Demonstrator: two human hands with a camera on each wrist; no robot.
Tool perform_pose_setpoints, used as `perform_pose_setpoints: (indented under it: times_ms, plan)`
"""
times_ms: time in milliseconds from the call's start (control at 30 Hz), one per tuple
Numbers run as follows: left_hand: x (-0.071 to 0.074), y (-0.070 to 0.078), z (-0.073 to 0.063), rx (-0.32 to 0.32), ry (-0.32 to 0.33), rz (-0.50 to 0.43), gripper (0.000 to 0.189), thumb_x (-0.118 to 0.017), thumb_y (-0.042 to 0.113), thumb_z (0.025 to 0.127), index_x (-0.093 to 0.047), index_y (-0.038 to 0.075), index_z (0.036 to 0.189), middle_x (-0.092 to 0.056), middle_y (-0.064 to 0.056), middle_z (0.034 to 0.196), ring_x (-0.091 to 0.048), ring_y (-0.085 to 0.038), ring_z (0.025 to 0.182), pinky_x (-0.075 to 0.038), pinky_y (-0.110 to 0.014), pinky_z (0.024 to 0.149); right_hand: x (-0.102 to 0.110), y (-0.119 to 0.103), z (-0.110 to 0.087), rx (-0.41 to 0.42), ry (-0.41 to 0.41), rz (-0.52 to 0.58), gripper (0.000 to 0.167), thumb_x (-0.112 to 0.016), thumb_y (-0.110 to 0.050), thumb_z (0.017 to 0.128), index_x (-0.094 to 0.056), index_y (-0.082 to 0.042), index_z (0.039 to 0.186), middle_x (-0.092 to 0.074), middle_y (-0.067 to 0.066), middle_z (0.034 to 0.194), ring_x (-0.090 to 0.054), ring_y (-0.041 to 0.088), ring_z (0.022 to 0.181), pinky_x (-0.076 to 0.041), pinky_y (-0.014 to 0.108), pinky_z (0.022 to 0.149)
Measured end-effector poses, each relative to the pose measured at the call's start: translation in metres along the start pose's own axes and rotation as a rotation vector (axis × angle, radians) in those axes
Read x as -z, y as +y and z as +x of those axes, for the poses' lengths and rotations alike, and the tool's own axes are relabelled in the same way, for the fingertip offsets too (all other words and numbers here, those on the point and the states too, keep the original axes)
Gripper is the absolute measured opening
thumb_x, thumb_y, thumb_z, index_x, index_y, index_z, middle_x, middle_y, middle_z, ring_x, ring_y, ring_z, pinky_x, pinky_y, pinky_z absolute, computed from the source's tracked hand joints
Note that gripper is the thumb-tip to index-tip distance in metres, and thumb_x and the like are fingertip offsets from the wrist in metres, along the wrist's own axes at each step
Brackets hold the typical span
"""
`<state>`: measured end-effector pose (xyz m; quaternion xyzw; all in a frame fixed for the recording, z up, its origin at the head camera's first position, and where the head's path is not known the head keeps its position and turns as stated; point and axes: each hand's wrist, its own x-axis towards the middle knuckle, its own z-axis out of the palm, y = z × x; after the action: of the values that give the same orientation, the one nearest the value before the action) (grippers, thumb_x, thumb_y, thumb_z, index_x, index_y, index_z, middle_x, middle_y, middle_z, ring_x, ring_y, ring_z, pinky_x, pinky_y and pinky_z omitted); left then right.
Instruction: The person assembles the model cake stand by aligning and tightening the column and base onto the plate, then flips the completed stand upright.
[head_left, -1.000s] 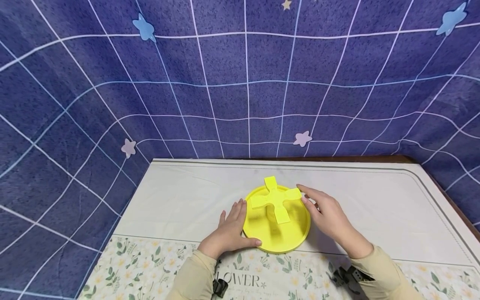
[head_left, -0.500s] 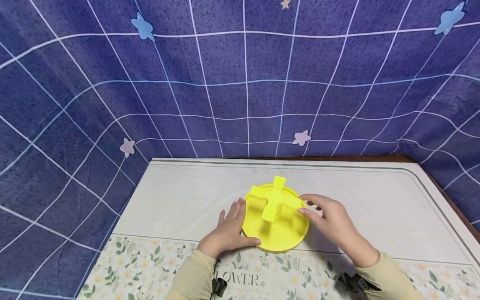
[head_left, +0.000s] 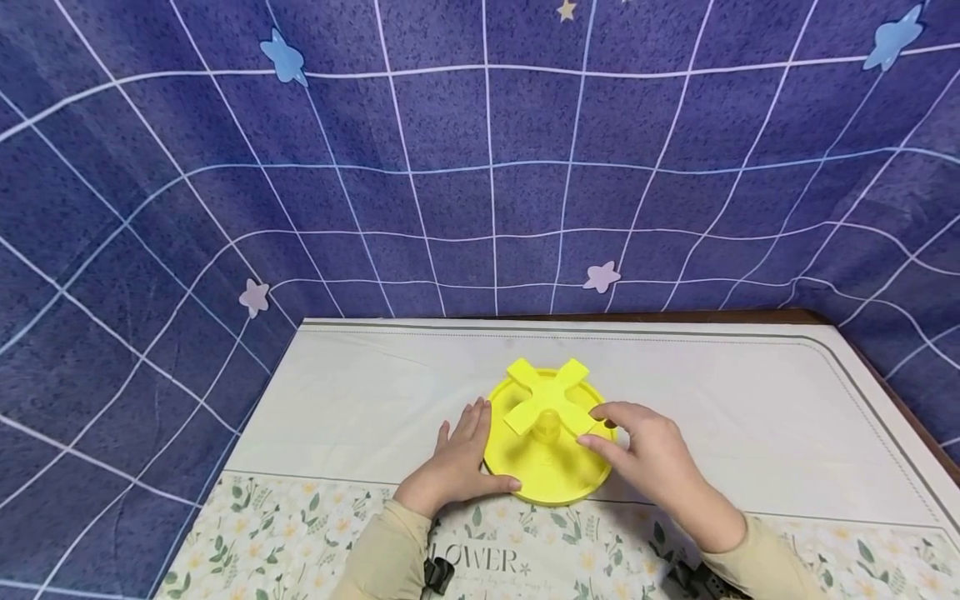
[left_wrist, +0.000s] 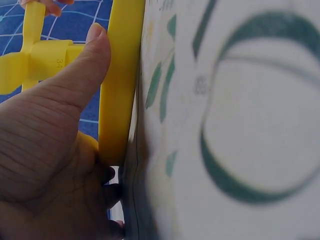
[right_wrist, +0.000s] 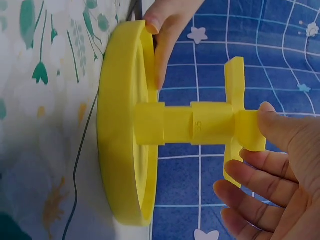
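A round yellow base with a raised rim [head_left: 551, 487] lies on the table. From its middle stands a yellow post [right_wrist: 176, 124], topped by a four-armed yellow cross handle [head_left: 550, 396]. My right hand [head_left: 663, 454] pinches the end of the handle's near right arm between thumb and index finger; its other fingers are loosely bent below, as the right wrist view shows. My left hand [head_left: 453, 467] holds the left side of the base, its thumb [left_wrist: 92, 60] over the rim and its fingers along the edge. In the right wrist view, the post has a narrower middle section under the handle's collar.
The table cover is white at the back [head_left: 397, 400], with a floral print [head_left: 270, 533] along the front. A dark blue curtain [head_left: 480, 167] with grid lines and stars hangs behind and at both sides. Each wrist wears a black strap mount [head_left: 440, 575].
The cross handle has turned clockwise, seen from above. My right hand has moved nearer and slightly left with the arm it pinches. The left hand and base have stayed in place.
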<state>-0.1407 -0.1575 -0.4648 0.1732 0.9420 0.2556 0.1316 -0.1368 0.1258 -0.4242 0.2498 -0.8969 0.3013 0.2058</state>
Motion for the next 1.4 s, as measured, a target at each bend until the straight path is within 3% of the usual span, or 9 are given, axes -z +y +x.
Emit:
perform_pose_setpoints:
  times_ms: [167,367,667,867,1100,1200,1400]
  plan:
    - [0.000,0.000,-0.001,0.006,0.007,0.003,0.123,-0.070,0.065,0.077,-0.002,0.000,0.155,0.001,-0.017,0.162,0.000,-0.034,0.148,0.002,-0.059,0.114,-0.006,-0.004,0.002,0.025,-0.014,-0.010,0.030,-0.084,-0.029,0.075,-0.072,-0.011,0.095,-0.072,0.000,0.093,-0.066,0.016,0.081,-0.054,0.036,0.067]
    - [-0.001,0.000,-0.001,0.006,0.011,0.001,0.123,-0.069,0.066,0.077,-0.002,-0.001,0.155,0.000,-0.017,0.162,0.000,-0.034,0.148,0.002,-0.060,0.114,-0.012,-0.012,0.002,0.031,-0.013,-0.007,0.025,-0.084,-0.032,0.075,-0.069,-0.016,0.085,-0.066,-0.007,0.080,-0.052,0.008,0.064,-0.044,0.026,0.057]
    - [-0.002,0.000,0.000,0.009,0.012,0.004,0.123,-0.069,0.067,0.076,-0.002,0.000,0.155,0.000,-0.017,0.162,0.000,-0.034,0.148,0.002,-0.059,0.115,-0.014,-0.019,0.003,0.039,-0.013,-0.008,0.024,-0.085,-0.033,0.074,-0.068,-0.017,0.081,-0.063,-0.007,0.075,-0.049,0.006,0.061,-0.041,0.024,0.054]
    - [-0.001,-0.001,0.000,0.011,0.010,0.005,0.124,-0.069,0.068,0.076,-0.002,0.001,0.156,0.001,-0.015,0.162,0.000,-0.033,0.148,0.003,-0.058,0.115,-0.005,-0.010,0.005,0.075,0.074,-0.008,0.028,-0.086,-0.032,0.072,-0.072,-0.013,0.089,-0.071,-0.004,0.086,-0.063,0.012,0.070,-0.052,0.033,0.062]
    - [0.000,0.000,0.000,0.009,0.009,-0.004,0.124,-0.069,0.068,0.075,-0.001,0.002,0.156,0.001,-0.015,0.162,0.000,-0.033,0.148,0.003,-0.058,0.115,0.001,0.005,0.013,0.002,0.188,0.050,0.020,-0.081,-0.014,0.079,-0.072,-0.010,0.097,-0.070,-0.001,0.092,-0.061,0.012,0.072,-0.050,0.030,0.056]
    - [0.000,-0.001,0.000,0.007,0.007,-0.002,0.124,-0.069,0.068,0.076,-0.001,0.002,0.156,0.001,-0.015,0.162,0.000,-0.033,0.148,0.003,-0.058,0.115,0.000,0.012,0.016,-0.028,0.156,0.080,0.027,-0.076,-0.011,0.084,-0.070,-0.007,0.110,-0.069,0.003,0.103,-0.062,0.011,0.073,-0.054,0.035,0.061]
    - [-0.001,-0.001,0.001,0.004,0.007,0.009,0.123,-0.068,0.068,0.076,-0.002,0.001,0.156,0.001,-0.016,0.162,0.000,-0.033,0.148,0.003,-0.058,0.115,-0.004,0.024,0.019,-0.053,-0.026,0.126,0.038,-0.062,-0.011,0.096,-0.059,-0.003,0.133,-0.065,0.011,0.122,-0.064,0.016,0.081,-0.055,0.034,0.065]
